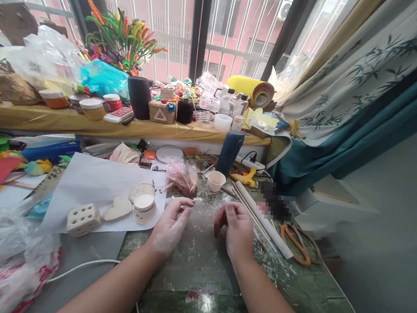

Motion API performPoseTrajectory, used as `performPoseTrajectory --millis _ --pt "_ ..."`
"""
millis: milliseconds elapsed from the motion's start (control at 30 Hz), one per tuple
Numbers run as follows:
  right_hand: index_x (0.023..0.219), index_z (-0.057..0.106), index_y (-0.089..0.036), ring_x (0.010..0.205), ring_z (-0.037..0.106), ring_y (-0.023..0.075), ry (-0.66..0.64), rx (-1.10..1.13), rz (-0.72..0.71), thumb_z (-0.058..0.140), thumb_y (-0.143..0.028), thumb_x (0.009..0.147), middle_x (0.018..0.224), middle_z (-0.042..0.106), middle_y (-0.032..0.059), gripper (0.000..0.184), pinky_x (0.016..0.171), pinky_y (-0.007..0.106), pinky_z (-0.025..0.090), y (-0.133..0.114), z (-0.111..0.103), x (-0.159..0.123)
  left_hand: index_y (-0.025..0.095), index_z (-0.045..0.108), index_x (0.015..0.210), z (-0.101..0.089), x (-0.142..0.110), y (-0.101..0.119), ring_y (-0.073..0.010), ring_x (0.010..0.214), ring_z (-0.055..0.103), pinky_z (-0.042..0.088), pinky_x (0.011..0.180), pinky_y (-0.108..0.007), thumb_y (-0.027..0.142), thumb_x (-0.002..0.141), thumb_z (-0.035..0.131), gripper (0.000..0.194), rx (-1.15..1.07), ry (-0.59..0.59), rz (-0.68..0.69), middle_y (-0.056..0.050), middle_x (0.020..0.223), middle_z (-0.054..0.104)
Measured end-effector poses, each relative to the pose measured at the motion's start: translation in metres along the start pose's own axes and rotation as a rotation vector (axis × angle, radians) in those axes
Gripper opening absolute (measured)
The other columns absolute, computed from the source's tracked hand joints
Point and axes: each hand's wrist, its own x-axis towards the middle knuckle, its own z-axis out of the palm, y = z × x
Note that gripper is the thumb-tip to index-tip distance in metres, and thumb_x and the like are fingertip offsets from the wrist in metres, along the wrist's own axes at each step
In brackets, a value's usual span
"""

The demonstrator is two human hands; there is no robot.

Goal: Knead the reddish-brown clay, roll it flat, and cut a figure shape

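Note:
My left hand (171, 226) hovers over a clear sheet (196, 258) on the green worktop, its fingers bent but apart and whitish residue on its skin. Across from it, my right hand (239, 228) is loosely curved, with the shadowed fingers bent inward and no object visible in it. Left of my hands, a white paper (91, 179) carries a pale die with round hollows (84, 220), a heart-shaped piece (118, 209) and a small lidded tub (144, 207). A bag of brownish material (182, 177) and a small white cup (216, 181) stand just beyond my hands.
Thin rods and a white tube (264, 218) lie right of my right hand, beside orange-handled scissors (298, 244). A yellow glue gun (246, 176) and a dark blue upright object (230, 153) stand behind. A plastic bag (6, 260) and white cable (83, 265) are at left.

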Motion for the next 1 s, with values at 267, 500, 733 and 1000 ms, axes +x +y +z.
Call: performPoseTrajectory --millis 267,500,733,1000 --pt "0.087 0.064 -0.02 0.067 0.064 0.0161 -0.105 0.188 0.282 0.086 -0.05 0.071 0.076 0.07 -0.0012 0.039 0.068 0.03 0.051 0.015 0.008 -0.002 0.023 0.062 0.126 0.014 -0.016 0.014 -0.0305 0.107 0.066 0.053 0.094 -0.041 0.028 0.066 0.089 0.066 -0.07 -0.294 -0.062 -0.012 0.12 0.069" --pt "0.099 0.068 -0.022 0.089 0.066 0.018 -0.096 0.152 0.246 0.091 -0.034 0.065 0.092 0.071 0.0002 0.043 0.086 0.032 0.051 0.017 -0.012 0.005 0.021 0.054 0.138 0.021 -0.014 0.013 -0.0289 0.124 0.062 0.048 0.106 -0.041 0.032 0.079 0.08 0.065 -0.46 -0.151 -0.357 -0.013 0.132 0.067" --pt "0.134 0.058 -0.029 0.119 0.064 0.0263 -0.323 0.246 0.282 0.085 -0.032 0.073 0.133 0.065 0.008 0.066 0.103 0.044 0.048 0.0 -0.007 -0.005 0.021 0.051 0.14 0.012 -0.01 0.022 -0.0283 0.114 0.068 0.048 0.104 -0.043 0.032 0.079 0.08 0.068 -0.483 -0.175 -0.309 -0.013 0.118 0.075" --pt "0.131 0.062 -0.02 0.115 0.068 0.0281 -0.389 0.24 0.461 0.073 -0.034 0.085 0.128 0.07 0.0123 0.049 0.107 0.052 0.046 -0.011 0.001 -0.007 0.025 0.07 0.119 0.008 -0.014 0.023 -0.0304 0.136 0.05 0.029 0.12 -0.045 0.028 0.078 0.079 0.042 -0.154 0.019 -0.048 -0.01 0.137 0.063"
